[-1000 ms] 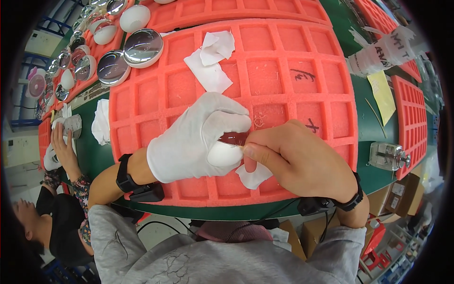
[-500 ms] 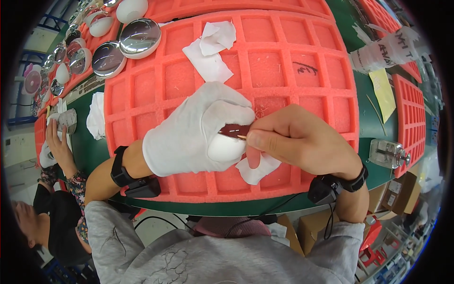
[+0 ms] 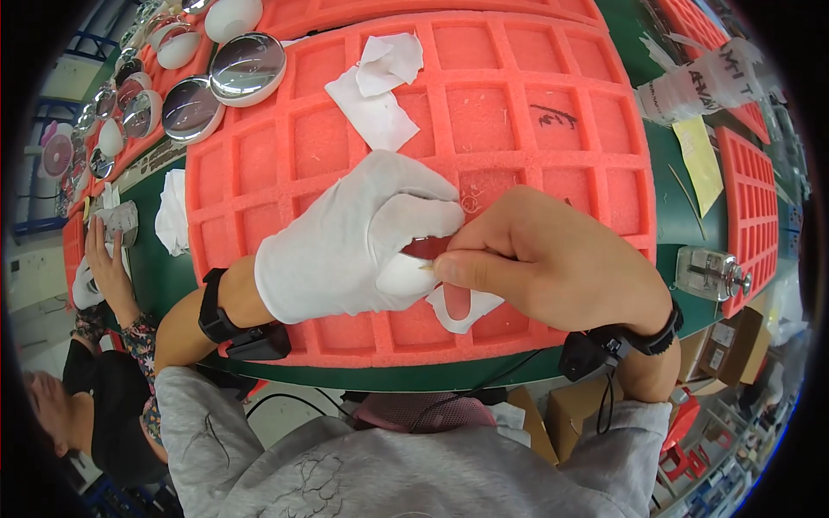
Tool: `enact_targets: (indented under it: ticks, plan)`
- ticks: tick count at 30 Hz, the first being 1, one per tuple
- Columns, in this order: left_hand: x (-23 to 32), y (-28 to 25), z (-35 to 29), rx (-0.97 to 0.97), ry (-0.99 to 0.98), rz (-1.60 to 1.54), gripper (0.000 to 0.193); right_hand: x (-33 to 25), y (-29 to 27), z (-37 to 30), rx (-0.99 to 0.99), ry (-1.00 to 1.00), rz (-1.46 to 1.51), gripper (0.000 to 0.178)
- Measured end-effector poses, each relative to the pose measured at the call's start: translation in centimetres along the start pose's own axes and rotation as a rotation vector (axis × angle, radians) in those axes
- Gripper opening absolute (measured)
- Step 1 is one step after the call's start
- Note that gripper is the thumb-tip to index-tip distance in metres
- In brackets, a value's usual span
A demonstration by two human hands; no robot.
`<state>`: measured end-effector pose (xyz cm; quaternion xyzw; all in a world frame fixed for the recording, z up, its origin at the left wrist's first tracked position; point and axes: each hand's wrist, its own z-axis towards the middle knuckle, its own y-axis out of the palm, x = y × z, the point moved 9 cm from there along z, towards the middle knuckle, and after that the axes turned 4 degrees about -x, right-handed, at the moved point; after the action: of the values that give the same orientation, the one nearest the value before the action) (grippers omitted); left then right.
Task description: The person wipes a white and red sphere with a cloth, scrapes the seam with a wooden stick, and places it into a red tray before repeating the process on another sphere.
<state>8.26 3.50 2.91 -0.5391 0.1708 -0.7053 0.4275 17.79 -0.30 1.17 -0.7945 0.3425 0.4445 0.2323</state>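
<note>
My left hand [image 3: 345,242], in a white cloth glove, is closed around a round glass lens with a white outer side [image 3: 404,274]. Its dark red, shiny face shows in the gap between thumb and fingers. My bare right hand [image 3: 540,263] pinches a thin wooden stick, whose pale tip [image 3: 427,268] lies at the lens rim; most of the stick is hidden in the fingers. Just below these fingers, a white wipe [image 3: 460,321] lies on the red foam tray [image 3: 423,332]. Both hands are over this tray.
Crumpled white wipes [image 3: 380,108] lie on the tray's far part. Several mirror-like lenses [image 3: 248,69] stand at the far left. At right are a glass dispenser bottle [image 3: 701,274], a yellow paper [image 3: 698,160] and a plastic-wrapped roll [image 3: 699,91]. A co-worker's hand [image 3: 108,268] works at far left.
The stick's tip has shifted slightly left and down along the lens rim, my right hand moving with it. My left hand keeps its hold, and the view has shifted a little.
</note>
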Motion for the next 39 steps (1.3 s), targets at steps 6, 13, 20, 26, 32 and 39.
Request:
enact_targets:
  ticks: [6, 13, 20, 26, 32, 39]
  plan:
    - [-0.7, -0.1, -0.2, -0.021, -0.057, -0.062, 0.059, 1.4, 0.0, -0.1, 0.004, -0.041, 0.148, 0.03]
    - [-0.5, -0.3, -0.2, -0.019, -0.056, -0.049, 0.06, 1.1, 0.2, -0.3, 0.101, -0.094, 0.186, 0.03]
    - [-0.2, 0.0, -0.3, -0.019, -0.047, -0.026, 0.06, 0.2, 0.3, -0.6, 0.134, -0.032, 0.104, 0.028]
    - [-0.4, -0.1, -0.2, 0.009, -0.038, -0.071, 0.061, 0.6, 0.1, -0.1, 0.142, 0.013, 0.105, 0.028]
    - [-0.6, -0.3, 0.1, -0.043, -0.083, -0.028, 0.063, 0.1, 0.1, -0.2, 0.225, -0.048, 0.068, 0.028]
    - [-0.9, -0.4, -0.1, -0.03, -0.1, -0.096, 0.063, 1.1, -0.1, -0.3, 0.077, 0.002, 0.098, 0.031]
